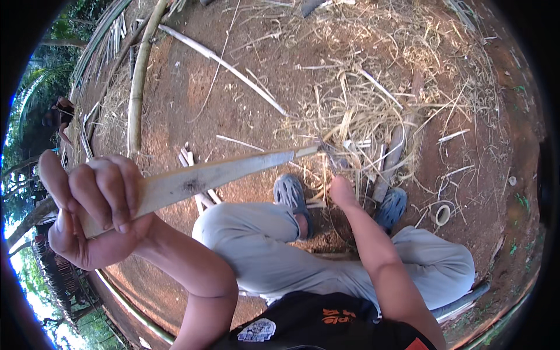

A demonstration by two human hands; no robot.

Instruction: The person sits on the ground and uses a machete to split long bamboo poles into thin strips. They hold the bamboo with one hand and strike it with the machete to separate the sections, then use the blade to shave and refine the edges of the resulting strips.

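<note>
My left hand (102,204), raised at the left, is closed around the wide end of a pale bamboo strip (216,177). The strip slants across in front of me and narrows toward its far end, with a dark smudge on its face. Down near that far end, my right hand (342,191) is closed on what looks like a knife (331,156). Its greyish blade meets the strip's tip; the handle is hidden in my fist. Thin bamboo shavings (359,119) lie heaped just beyond my right hand.
Loose strips (233,69) and a long bamboo pole (139,87) lie on the brown dirt ground. A short hollow bamboo ring (440,213) is at the right. My grey clogs (290,192) stand below the strip. Another person (61,116) is at the far left.
</note>
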